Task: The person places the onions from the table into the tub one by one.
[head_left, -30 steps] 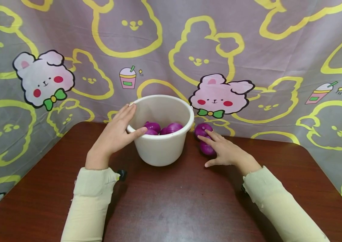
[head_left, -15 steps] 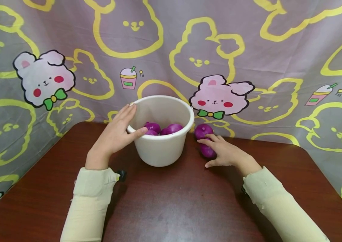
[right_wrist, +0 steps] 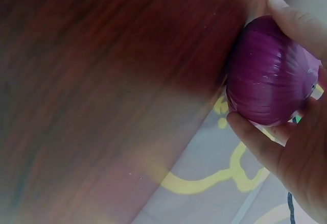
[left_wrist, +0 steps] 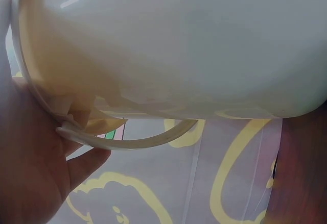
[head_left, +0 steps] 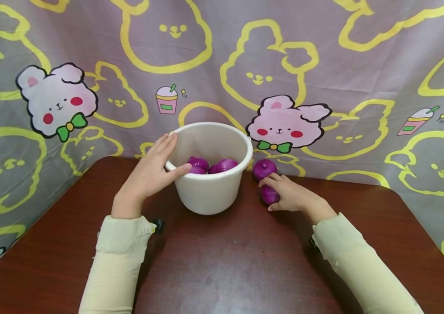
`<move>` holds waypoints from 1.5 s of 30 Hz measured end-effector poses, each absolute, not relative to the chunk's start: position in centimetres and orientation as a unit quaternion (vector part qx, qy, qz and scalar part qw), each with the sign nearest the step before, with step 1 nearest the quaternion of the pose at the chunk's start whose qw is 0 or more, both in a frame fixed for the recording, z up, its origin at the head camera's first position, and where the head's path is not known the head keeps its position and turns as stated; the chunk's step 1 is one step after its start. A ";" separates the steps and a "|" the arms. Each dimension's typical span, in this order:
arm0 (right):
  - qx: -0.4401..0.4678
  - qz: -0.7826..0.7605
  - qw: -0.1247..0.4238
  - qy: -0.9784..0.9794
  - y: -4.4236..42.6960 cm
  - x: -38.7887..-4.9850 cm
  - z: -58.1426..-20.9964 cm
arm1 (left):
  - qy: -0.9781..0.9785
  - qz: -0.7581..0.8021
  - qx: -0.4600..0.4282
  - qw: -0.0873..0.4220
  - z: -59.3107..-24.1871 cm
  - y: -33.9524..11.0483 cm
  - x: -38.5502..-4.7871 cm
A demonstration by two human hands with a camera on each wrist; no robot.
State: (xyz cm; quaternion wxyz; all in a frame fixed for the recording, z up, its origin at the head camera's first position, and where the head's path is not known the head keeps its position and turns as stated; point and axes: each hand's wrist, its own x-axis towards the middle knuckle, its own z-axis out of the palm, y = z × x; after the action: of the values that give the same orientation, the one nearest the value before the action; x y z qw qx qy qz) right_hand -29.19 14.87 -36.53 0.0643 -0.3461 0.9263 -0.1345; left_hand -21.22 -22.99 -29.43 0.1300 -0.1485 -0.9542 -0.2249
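Note:
A white bucket (head_left: 208,192) stands upright on the table with several purple onions (head_left: 225,165) inside. My left hand (head_left: 147,172) grips its left rim, thumb over the edge. In the left wrist view the fingers (left_wrist: 89,165) lie beside the bucket's curved handle (left_wrist: 138,143). To the right of the bucket, my right hand (head_left: 294,194) holds a purple onion (right_wrist: 271,73) between thumb and fingers, down at the table. Another purple onion (head_left: 265,169) sits just behind it, outside the bucket.
The dark wooden table (head_left: 225,261) extends in front of the bucket and to both sides. A patterned cloth (head_left: 206,56) hangs close behind the bucket and onions.
My right hand has closed its fingers and thumb round the nearer onion, uncovering more of the one behind. The left hand and bucket have stayed in place.

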 end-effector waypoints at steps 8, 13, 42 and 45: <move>-0.354 -0.138 0.052 0.924 14.9 -29.3 -36.3 | -0.953 -0.227 -0.148 0.136 -29.1 -22.8 -21.4; -0.361 -0.137 0.043 0.922 15.0 -29.3 -36.3 | -0.953 -0.229 -0.148 0.134 -29.1 -22.9 -21.4; -0.346 -0.142 0.032 0.927 15.0 -29.2 -36.0 | -0.953 -0.225 -0.153 0.134 -29.2 -23.0 -21.2; -0.337 -0.143 0.036 0.930 15.1 -29.1 -35.7 | -0.953 -0.225 -0.153 0.130 -29.2 -23.0 -21.2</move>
State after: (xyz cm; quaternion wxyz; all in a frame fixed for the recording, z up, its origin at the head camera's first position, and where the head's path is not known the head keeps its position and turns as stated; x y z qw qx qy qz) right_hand -29.13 15.10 -35.73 0.0365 -0.3366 0.9299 -0.1434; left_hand -21.19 -22.99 -29.22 0.1303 -0.1527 -0.9534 -0.2253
